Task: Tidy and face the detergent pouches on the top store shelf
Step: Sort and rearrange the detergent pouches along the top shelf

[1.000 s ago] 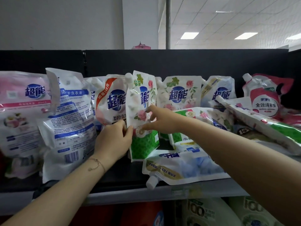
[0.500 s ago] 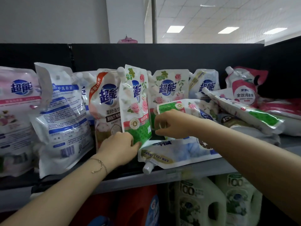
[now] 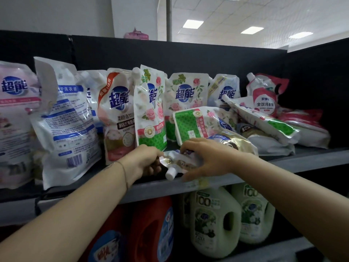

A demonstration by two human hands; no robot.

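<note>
A white and gold pouch with a white screw cap lies flat at the front edge of the top shelf. My left hand grips its left corner, and my right hand curls over its right side. Just behind them a green rose-print pouch stands upright, turned slightly sideways. Another green pouch leans tipped over behind my right hand. More pouches stand in a row along the black back panel.
To the left a white pouch shows its blue-printed back, beside a pink pouch. At the right, several pouches lie in a heap. Green jugs and red jugs fill the shelf below.
Both hands left the upright green pouch and dropped to the flat white and gold pouch at the shelf's front edge. The green pouch now stands by itself.
</note>
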